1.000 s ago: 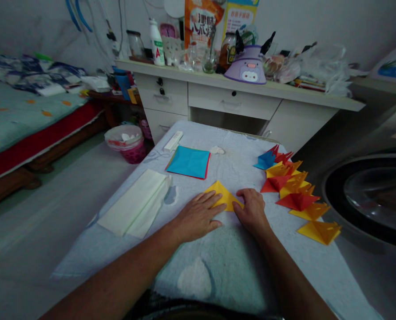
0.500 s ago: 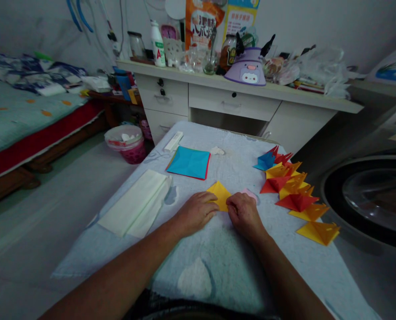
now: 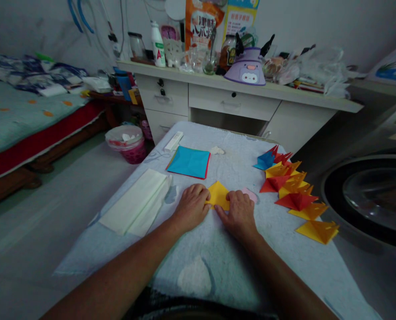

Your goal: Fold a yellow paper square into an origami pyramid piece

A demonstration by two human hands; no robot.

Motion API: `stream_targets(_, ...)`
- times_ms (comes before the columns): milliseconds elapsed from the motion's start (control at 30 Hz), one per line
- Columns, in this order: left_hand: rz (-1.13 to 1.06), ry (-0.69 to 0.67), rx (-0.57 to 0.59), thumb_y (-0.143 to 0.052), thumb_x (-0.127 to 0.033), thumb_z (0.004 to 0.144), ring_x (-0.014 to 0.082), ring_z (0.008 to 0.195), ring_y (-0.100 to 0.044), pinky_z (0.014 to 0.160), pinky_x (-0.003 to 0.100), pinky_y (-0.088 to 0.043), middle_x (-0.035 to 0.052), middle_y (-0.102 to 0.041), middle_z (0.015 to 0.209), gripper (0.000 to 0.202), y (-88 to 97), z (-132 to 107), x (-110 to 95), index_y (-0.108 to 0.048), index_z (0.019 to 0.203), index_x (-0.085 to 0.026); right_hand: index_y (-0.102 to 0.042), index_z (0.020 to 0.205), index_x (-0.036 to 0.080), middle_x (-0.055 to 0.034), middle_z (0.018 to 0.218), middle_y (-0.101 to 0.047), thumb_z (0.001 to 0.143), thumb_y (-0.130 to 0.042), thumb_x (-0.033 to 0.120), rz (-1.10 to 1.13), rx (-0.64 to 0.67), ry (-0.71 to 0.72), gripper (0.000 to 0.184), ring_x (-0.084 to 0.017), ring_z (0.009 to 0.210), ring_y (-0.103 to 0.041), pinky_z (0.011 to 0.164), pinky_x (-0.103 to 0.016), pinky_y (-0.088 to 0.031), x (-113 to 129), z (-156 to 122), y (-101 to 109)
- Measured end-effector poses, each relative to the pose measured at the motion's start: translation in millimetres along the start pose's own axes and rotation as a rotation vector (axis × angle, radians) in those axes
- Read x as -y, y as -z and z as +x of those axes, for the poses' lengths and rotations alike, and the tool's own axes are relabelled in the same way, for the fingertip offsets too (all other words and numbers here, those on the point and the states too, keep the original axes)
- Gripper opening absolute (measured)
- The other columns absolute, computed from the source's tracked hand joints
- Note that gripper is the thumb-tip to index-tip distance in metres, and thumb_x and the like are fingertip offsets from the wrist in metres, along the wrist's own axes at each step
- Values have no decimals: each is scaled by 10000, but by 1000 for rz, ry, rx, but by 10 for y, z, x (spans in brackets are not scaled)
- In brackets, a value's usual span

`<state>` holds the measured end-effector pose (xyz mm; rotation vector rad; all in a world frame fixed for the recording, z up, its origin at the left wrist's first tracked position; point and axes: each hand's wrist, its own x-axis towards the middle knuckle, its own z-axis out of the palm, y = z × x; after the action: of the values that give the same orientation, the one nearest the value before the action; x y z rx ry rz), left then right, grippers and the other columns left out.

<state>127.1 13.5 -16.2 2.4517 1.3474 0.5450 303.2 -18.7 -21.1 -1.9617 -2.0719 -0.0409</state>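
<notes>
A folded piece of yellow origami paper [image 3: 218,194] lies on the cloth between my hands, its point facing away from me. My left hand [image 3: 194,203] grips its left corner with curled fingers. On the right side, my right hand [image 3: 239,213] holds the paper, its thumb along the near edge and its fingers on the right corner. Beyond my hands sits a stack of square origami sheets [image 3: 189,162], blue on top with a red edge below. Several folded paper cranes [image 3: 298,200] in red, yellow and blue stand in a row on the right.
A pale folded cloth or paper [image 3: 136,202] lies at the left of the covered table [image 3: 198,249]. Near the far left corner is a small white box [image 3: 174,141]. Behind stands a white desk [image 3: 233,100] with clutter; a washing machine [image 3: 378,195] is at right, a pink bin [image 3: 131,149] at left.
My right hand has spread from a tight pinch, its thumb now on the paper's near edge. My left hand has shifted slightly and its fingers curl more over the left corner.
</notes>
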Motion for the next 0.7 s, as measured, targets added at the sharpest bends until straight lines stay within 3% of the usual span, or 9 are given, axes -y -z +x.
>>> stream_targets(133,-7,7,19,-531,-189,843,235,1108,-471,965,406,-375,48,-535,1096,167,11,-13,50,-494,1002,-222,-558,1051,203,-107,999,-581,821,-625,479,18,10,8,365,-285,916,-500,766,-391,-337,-112,8,-16)
stream_targets(367,64,66,68,-495,-184,836,256,1147,-435,985,426,-342,62,-516,1184,270,86,-75,184,-465,1101,-223,-514,1238,219,-140,1196,-544,782,-659,500,8,70,-86,555,-328,1039,-499,798,-416,-361,-456,21,31)
stream_targets(700,9,85,203,-433,-140,828,231,1263,-389,1057,422,-322,70,-468,1313,378,232,-96,275,-454,1193,-235,-422,1402,262,-133,1432,-438,787,-652,380,69,202,-101,667,-344,1304,-412,1008,-524,-355,-795,47,140)
